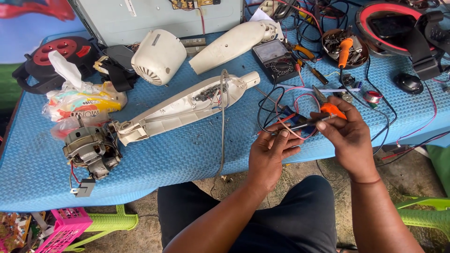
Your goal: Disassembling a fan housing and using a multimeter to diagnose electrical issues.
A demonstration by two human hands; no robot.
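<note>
My left hand (269,152) pinches a thin pinkish wire (287,129) near the front edge of the blue mat (178,154). My right hand (347,133) grips orange-handled pliers (328,107), their jaws pointing left at the wire between my fingers. Red and black wires (276,105) loop on the mat just beyond both hands. An opened cream appliance housing (183,107) with exposed wiring lies left of my hands, and an electric motor (91,150) sits at its lower left end.
A cream motor cover (158,57), a second cream housing half (232,44), an analog multimeter (276,60), a bowl with an orange soldering iron (345,49), a tissue pack (82,100), a cable reel (58,51) and a black mouse (409,83) crowd the table. A pink basket (63,227) stands below.
</note>
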